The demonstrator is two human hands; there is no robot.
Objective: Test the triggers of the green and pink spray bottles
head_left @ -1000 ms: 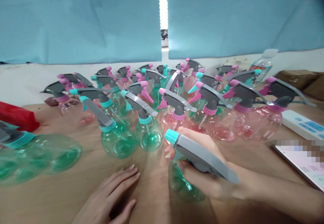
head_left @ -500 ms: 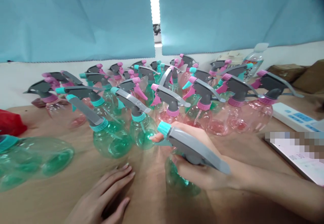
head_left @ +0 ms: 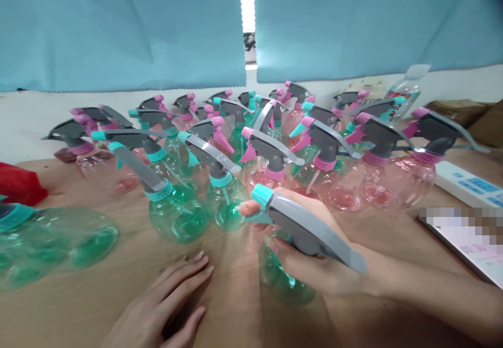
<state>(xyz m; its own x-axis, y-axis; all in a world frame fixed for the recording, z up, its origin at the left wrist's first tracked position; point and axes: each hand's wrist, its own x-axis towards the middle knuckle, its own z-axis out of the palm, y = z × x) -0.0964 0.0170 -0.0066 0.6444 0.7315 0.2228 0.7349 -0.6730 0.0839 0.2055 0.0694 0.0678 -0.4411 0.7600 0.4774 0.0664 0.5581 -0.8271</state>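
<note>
My right hand [head_left: 310, 248] is wrapped round the grey-and-teal trigger head of a green spray bottle [head_left: 285, 277] that stands on the wooden table [head_left: 236, 306], with one finger reaching forward under the teal nozzle [head_left: 261, 195]. My left hand [head_left: 165, 306] lies flat on the table to its left, fingers stretched out, holding nothing. Just beyond stand two more green spray bottles [head_left: 176, 217], and behind them a crowd of pink spray bottles [head_left: 326, 180] and green ones with grey triggers.
Green bottles lie on their sides at the far left [head_left: 51, 243], beside something red [head_left: 19, 185]. A white power strip [head_left: 467, 183] and a blurred flat item [head_left: 467, 243] sit at the right. A clear water bottle [head_left: 406, 94] stands at the back. Blue curtains [head_left: 118, 28] hang behind.
A finger of my right hand has stretched forward under the nozzle of the held bottle. My left hand stays flat on the table. The view has shifted slightly.
</note>
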